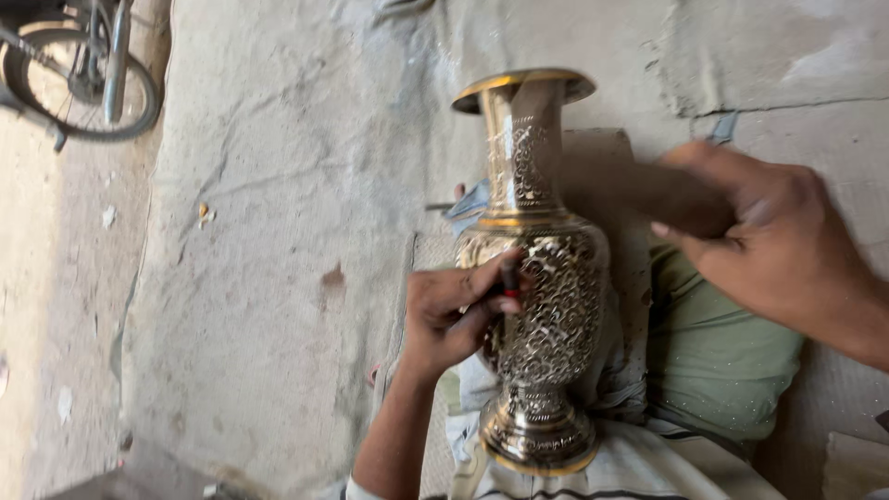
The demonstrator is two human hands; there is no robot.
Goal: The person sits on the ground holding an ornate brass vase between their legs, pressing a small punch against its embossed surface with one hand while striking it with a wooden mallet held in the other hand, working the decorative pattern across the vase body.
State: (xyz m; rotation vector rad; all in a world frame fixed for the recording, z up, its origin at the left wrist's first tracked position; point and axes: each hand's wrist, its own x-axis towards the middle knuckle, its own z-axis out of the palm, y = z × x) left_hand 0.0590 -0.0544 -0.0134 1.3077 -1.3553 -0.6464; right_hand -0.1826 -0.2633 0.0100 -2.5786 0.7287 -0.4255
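Note:
A tall brass vase (556, 319) with fine engraved scrollwork lies across my lap, its flared mouth pointing away from me and its foot near my body. My left hand (449, 319) rests against the vase's belly, pinching a small dark engraving tool (509, 276) with a red band whose tip meets the metal. To the right, my right hand (778, 245) grips a brown wooden stick or mallet (639, 190). The stick is blurred by motion and hangs beside the vase's neck, reaching toward it.
A green cushion (713, 347) lies under the vase on the right, with a striped cloth (639, 463) at my lap. Rough concrete floor (278, 231) spreads to the left. A bicycle wheel (83, 83) stands at the top left corner.

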